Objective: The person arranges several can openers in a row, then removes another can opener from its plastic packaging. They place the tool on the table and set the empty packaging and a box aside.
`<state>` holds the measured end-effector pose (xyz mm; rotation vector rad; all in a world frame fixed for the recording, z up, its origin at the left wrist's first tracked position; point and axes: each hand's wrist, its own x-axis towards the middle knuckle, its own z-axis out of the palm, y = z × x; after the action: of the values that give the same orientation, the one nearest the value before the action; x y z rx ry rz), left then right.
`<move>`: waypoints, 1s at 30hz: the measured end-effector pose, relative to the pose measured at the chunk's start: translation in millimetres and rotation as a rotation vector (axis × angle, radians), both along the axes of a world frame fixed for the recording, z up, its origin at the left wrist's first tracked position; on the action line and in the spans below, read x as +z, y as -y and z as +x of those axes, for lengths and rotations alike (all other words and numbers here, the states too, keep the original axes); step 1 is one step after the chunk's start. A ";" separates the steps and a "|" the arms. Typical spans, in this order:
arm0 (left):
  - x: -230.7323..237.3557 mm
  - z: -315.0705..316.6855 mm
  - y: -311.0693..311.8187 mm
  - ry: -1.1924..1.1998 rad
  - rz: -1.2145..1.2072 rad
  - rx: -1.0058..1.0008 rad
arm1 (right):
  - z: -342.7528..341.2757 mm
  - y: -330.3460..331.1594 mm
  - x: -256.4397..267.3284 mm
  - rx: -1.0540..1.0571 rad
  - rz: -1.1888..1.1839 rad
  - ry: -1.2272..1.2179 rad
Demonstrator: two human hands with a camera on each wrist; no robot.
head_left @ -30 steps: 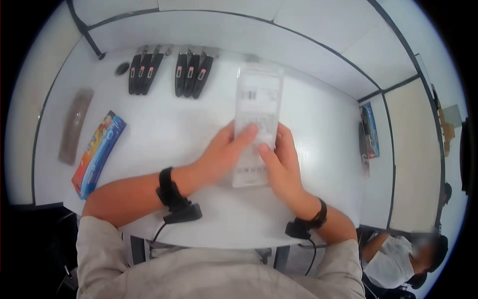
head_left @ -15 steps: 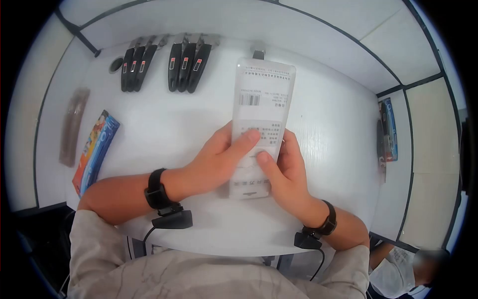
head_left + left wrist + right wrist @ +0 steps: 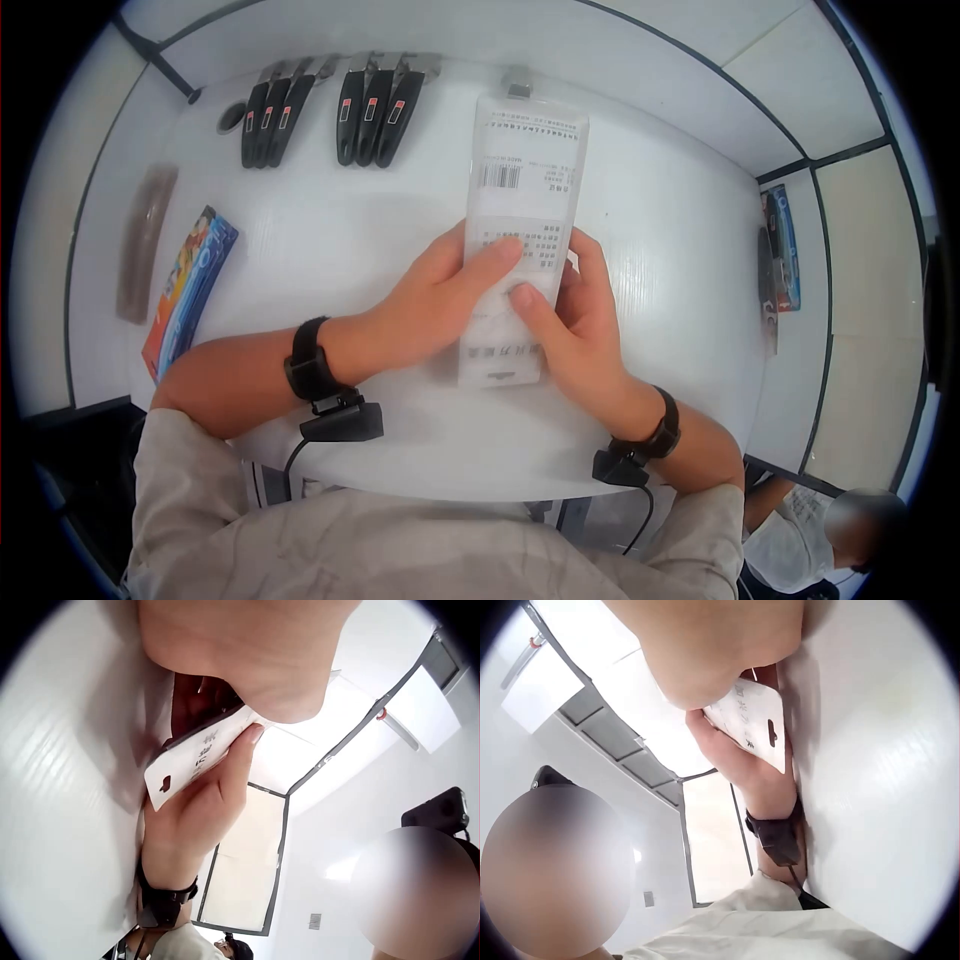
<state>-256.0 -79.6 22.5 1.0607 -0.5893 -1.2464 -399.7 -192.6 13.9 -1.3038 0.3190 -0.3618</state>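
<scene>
A long white package (image 3: 528,205) with a barcode and printed text is held above the table in the head view. My left hand (image 3: 440,295) grips its left edge, thumb across the printed face. From the other side my right hand (image 3: 580,325) holds it, its thumb also on the face and its fingers behind. Both wrist views show the package's end, a card (image 3: 184,761) with a hang hole, between the two hands; the same card (image 3: 757,724) lies close to the table surface. What the package contains is hidden.
Several black-handled tools (image 3: 372,120) lie in two groups at the back of the white table (image 3: 660,300). At the left are a colourful blue-orange package (image 3: 190,285) and a brownish clear one (image 3: 147,245). More packages (image 3: 782,245) stand at the right wall; a person (image 3: 805,535) sits beyond.
Both hands still grip the package. The view has shifted, and the package looks sharper than a second ago, with its lower end a little lower in the picture.
</scene>
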 end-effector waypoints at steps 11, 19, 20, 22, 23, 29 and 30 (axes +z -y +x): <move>0.8 -0.4 1.3 -0.020 0.027 0.038 | 0.3 1.1 2.1 0.027 -0.003 -0.010; -5.0 -3.1 -3.7 -0.098 -0.110 0.196 | -5.4 6.4 10.7 0.040 -0.185 -0.007; -3.7 -1.0 -4.6 -0.075 -0.126 0.196 | -3.4 5.3 15.5 0.039 -0.211 -0.021; -9.8 0.8 -1.9 -0.139 -0.088 0.331 | -6.0 3.2 22.7 -0.073 -0.122 -0.161; -12.4 2.9 -0.7 -0.170 -0.068 0.399 | -8.2 12.2 18.2 -0.062 -0.064 -0.238; -15.3 16.5 3.6 -0.265 -0.107 0.353 | -1.3 17.3 29.8 0.182 -0.086 -0.511; -16.0 17.3 3.6 -0.271 -0.112 0.337 | -1.8 17.9 27.9 0.198 -0.079 -0.492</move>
<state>-238.7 -83.2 6.5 0.8387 -0.2553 -1.0243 -401.5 -210.4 41.8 -1.4801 0.5864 0.1220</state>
